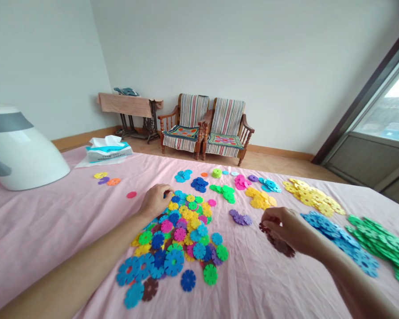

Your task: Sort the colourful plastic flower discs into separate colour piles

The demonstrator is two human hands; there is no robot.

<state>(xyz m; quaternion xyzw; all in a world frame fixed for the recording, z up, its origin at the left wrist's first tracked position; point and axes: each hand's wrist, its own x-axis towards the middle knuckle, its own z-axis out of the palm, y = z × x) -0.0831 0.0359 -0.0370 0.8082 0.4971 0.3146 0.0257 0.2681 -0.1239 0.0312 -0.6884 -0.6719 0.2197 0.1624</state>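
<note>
A mixed heap of notched plastic flower discs (182, 221) in many colours covers the middle of the pink cloth. At the heap's far left edge rests my left hand (155, 200), its fingers curled in; what they hold, if anything, is hidden. My right hand (282, 225) pinches a brown disc (264, 227) between thumb and fingers. Just below that hand lies a small group of brown discs (282, 247), partly covered by it. Purple discs (240, 218) sit to the left of my right hand, and yellow discs (260, 198) lie beyond it.
Blue discs (341, 241) and green discs (382, 248) form long overlapping rows at right, with a yellow row (313, 196) behind. Smaller colour groups line the far side. A white kettle (29, 150) and a tissue box (109, 151) stand at left. Two chairs (228, 128) are beyond the table.
</note>
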